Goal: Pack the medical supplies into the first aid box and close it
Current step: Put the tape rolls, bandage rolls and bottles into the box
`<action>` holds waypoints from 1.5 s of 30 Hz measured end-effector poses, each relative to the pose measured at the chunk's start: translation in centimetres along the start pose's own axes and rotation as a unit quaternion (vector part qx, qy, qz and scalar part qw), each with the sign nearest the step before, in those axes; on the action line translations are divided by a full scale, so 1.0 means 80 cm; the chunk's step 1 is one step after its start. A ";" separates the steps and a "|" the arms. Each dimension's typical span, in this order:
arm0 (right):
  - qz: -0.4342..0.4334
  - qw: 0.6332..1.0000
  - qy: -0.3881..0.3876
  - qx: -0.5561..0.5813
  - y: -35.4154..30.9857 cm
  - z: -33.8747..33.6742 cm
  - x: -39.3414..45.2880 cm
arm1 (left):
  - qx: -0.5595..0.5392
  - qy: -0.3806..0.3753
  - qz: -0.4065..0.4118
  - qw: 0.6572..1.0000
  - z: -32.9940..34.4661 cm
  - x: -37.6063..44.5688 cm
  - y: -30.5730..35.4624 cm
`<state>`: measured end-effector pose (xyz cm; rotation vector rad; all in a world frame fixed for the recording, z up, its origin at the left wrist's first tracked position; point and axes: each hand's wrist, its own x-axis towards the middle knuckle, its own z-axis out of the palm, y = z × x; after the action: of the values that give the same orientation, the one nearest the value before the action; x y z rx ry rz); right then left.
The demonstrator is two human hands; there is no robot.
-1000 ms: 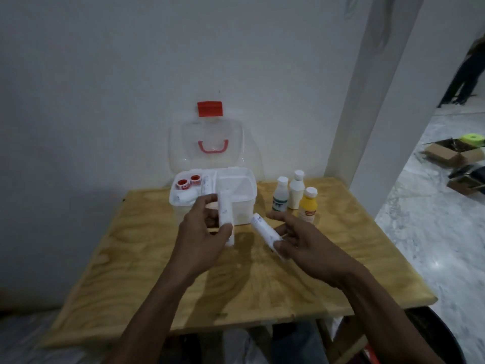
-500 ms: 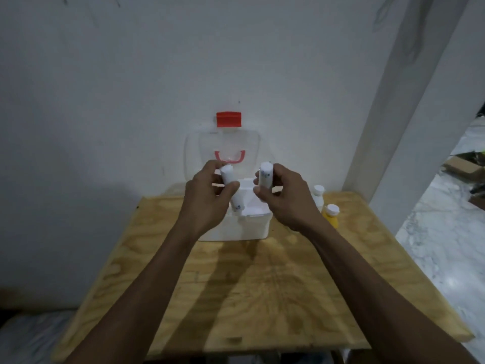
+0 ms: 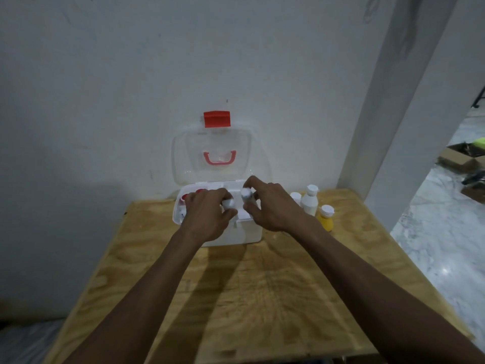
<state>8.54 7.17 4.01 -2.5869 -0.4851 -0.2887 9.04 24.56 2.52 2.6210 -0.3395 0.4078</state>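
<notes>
Since half a second ago both hands have dropped from in front of the lid down over the open first aid box [image 3: 231, 236]. Left hand [image 3: 207, 216] pinches one white tube [image 3: 227, 203]; right hand [image 3: 273, 206] grips another white tube [image 3: 246, 195], both above the tray. Clear lid [image 3: 210, 156] leans on the far wall. Three bottles [image 3: 309, 200] crowd the box's right side; near tabletop [image 3: 262, 298] lies open to its edge.
</notes>
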 end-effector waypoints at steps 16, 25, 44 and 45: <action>0.044 0.975 -0.205 -0.079 -0.011 0.002 0.014 | -0.001 -0.093 0.014 0.996 -0.015 -0.014 -0.013; 0.050 0.979 -0.188 -0.063 -0.018 -0.005 0.009 | -0.021 -0.092 0.017 0.995 -0.015 -0.015 -0.015; 0.048 0.998 -0.034 0.025 -0.017 -0.037 -0.018 | -0.065 -0.011 0.053 0.996 -0.024 -0.025 0.013; 0.047 0.998 0.002 0.031 -0.012 -0.042 -0.025 | -0.084 0.009 0.062 0.995 -0.023 -0.026 0.021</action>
<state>5.93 5.69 6.74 -2.5388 -0.3645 -0.2440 6.22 24.38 4.08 2.4387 -0.5089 0.4252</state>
